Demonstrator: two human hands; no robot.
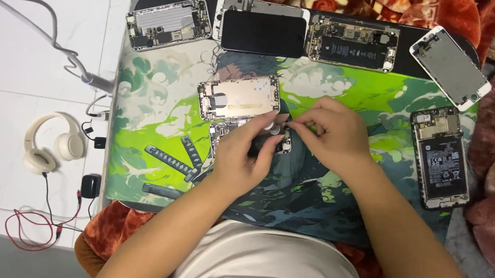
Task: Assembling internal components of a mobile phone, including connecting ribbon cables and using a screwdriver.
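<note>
While both forearms reach in from six o'clock, the head view shows the hands meeting at the centre of the green illustrated mat (141, 148) over a small opened phone frame (224, 134), mostly hidden beneath them. The left hand (246, 156) is clenched around a slim screwdriver (271, 128), its pale cap poking out at the fingertips, wrist bent inward. The right hand (333, 134) comes from four o'clock, fingers pinched together at the tool's tip; whether they hold a screw cannot be told. Just beyond, at twelve o'clock from the hands, lies a rose-gold phone housing (239, 100). The frame looks light, stiff and thin, with fragile exposed parts, so its bare metal edges seem the safest place to grip. A phone with its battery exposed (440, 157) sits at three o'clock; white headphones (53, 144) rest on the floor at nine o'clock.
</note>
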